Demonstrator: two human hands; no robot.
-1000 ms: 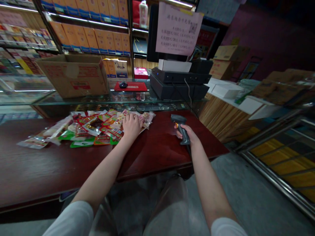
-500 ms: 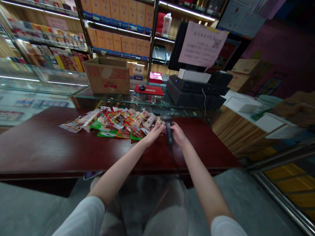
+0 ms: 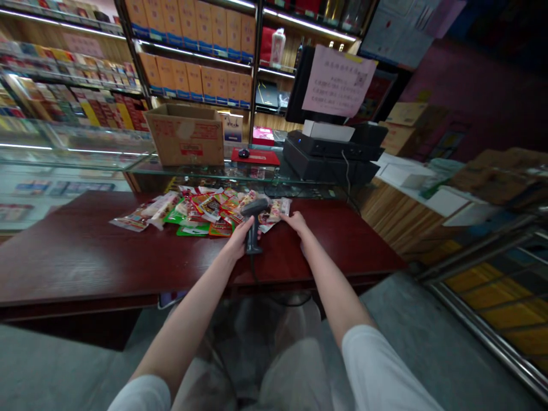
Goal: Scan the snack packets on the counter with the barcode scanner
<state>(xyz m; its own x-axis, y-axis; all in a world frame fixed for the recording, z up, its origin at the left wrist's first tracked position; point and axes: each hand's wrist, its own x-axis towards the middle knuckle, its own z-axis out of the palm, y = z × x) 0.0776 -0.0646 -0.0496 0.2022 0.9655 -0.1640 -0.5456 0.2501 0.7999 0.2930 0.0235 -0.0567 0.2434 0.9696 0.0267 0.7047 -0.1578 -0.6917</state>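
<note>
Single camera, head-worn, facing forward and down across a dark red counter [image 3: 64,257]. Left hand [image 3: 234,241] and right hand [image 3: 296,222] close by, at 12 o'clock from the lower frame edge; stocked shelves [image 3: 192,63] farther off, also at 12 o'clock

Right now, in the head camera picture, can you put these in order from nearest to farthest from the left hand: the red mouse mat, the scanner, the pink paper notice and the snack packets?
1. Barcode scanner: gripped in the left hand.
2. Snack packets: lying just ahead, left of the scanner.
3. Red mouse mat: farther ahead, beyond the packets.
4. Pink paper notice: farthest, high up and to the right.
</note>
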